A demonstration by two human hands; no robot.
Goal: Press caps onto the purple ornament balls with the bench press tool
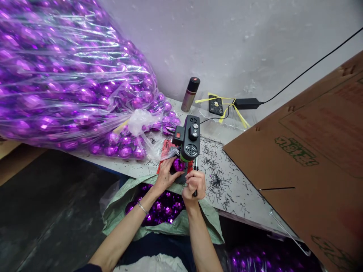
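Observation:
A shiny purple ball (178,165) sits under the head of a small black bench machine (190,138) with a red switch. My left hand (166,175) holds this ball between thumb and fingers. Wrapped round the machine's lever handle (195,190), my right hand (194,185) is closed just right of the ball. Below both hands, a pale green woven sack (115,211) gapes on my lap, with many faceted purple balls (163,209) inside. Part of the machine's red base (166,149) shows behind my left hand.
A huge clear plastic bag (85,83) of purple balls fills the left side. Black scraps (217,179) litter the white table (244,206). Behind stand a bottle (190,94), a dark phone-like slab (215,105) and a power adapter (248,104). A cardboard box (306,158) leans at right.

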